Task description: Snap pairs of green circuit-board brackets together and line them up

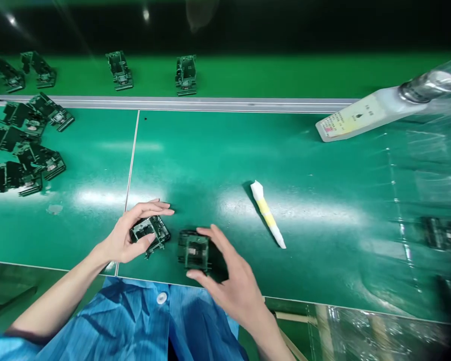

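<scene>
Left-hand module (153,231): dark, open-framed, on the near side of the green bench (210,155), close to the white seam (131,165). Left hand (126,238) holds it, thumb laid over the near part, the other fingers stretched out along the far side.

Right-hand module (194,250), similar in build, sits just beside the first with a small gap between. Right hand (235,281) has it between thumb and forefinger, near edge to far edge, the fingers spread about as wide as the part. From where I stand I cannot tell whether either module is clear of the surface.

Surroundings: white stick with a yellow band (268,214) lying at a slant, right of the right hand. Labelled bottle (368,114) with a metallic top, tilted, at far right. Clear plastic (424,150) on that side also. Heap of like modules (41,158) at far left; more stand beyond the metal rail (248,104). Worker wears a blue garment (135,321).
</scene>
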`<action>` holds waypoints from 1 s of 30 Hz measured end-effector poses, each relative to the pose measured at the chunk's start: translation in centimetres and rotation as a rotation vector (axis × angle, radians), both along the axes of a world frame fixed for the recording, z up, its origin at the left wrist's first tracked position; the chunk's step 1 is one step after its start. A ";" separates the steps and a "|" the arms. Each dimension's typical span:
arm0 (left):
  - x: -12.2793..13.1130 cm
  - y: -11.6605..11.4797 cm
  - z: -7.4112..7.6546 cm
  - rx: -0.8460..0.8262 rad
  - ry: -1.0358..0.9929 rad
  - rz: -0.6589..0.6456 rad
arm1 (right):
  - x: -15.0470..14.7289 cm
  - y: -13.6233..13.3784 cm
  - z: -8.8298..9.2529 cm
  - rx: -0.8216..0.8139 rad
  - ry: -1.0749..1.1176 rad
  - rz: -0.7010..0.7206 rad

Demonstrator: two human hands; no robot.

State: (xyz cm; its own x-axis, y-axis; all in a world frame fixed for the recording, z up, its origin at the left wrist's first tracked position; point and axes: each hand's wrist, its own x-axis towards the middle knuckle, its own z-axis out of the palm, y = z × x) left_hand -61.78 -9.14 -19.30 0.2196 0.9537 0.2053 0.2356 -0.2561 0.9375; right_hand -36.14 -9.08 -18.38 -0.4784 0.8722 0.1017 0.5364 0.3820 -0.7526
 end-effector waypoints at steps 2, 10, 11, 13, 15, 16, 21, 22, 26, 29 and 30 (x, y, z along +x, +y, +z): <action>-0.6 0.1 -0.1 -0.011 -0.032 0.034 | 0.3 0.3 0.0 0.064 -0.010 -0.123; 0.5 -1.4 -0.4 -0.091 -0.247 0.358 | -2.1 0.1 -1.0 0.108 0.006 -0.169; 0.7 -1.4 -0.5 -0.069 -0.258 0.349 | -2.3 0.0 -1.1 0.103 0.013 -0.166; 1.0 -1.3 -0.7 -0.021 -0.256 0.323 | -2.6 -0.2 -1.0 0.080 0.021 -0.167; 1.2 -1.2 -0.8 0.008 -0.241 0.301 | -2.8 -0.4 -0.9 0.059 0.034 -0.165; 1.3 -1.1 -0.9 0.015 -0.234 0.294 | -3.0 -0.5 -0.9 0.054 0.043 -0.163; 1.8 -0.8 -1.0 0.032 -0.236 0.285 | -3.7 -0.7 -0.7 0.046 0.086 -0.150; 1.9 -0.7 -1.0 0.035 -0.236 0.279 | -3.8 -0.7 -0.7 0.045 0.093 -0.148; 1.9 -0.4 -1.0 0.041 -0.222 0.253 | -3.7 -0.5 -0.8 0.040 0.109 -0.129; 1.5 -0.5 -0.6 0.022 -0.154 0.221 | -3.3 -0.4 -0.7 0.036 0.117 -0.118; 1.3 -0.6 -0.3 0.014 -0.125 0.218 | -3.2 -0.4 -0.5 0.033 0.118 -0.118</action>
